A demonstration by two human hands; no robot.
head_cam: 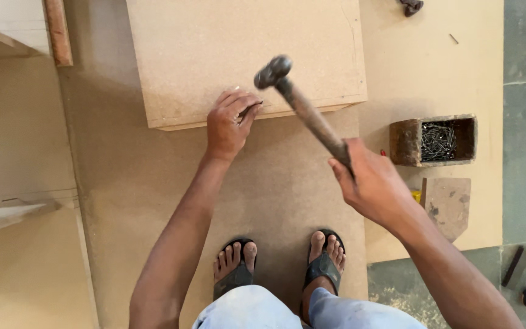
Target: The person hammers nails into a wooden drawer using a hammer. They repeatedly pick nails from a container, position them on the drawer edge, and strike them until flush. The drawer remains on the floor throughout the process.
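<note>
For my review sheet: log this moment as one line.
left hand: pinches nail on board | right hand: hammer raised | nail box right

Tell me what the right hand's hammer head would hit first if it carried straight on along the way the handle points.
From the right hand, the hammer points up-left toward the board box. Straight on, the head would probably meet the box's top surface, just right of the nail pinched by the left hand; the head's height is unclear.

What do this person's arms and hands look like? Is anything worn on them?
Both arms are bare to the top of the view, with no sleeves showing. The left hand and right hand wear no gloves, rings or watch.
</note>
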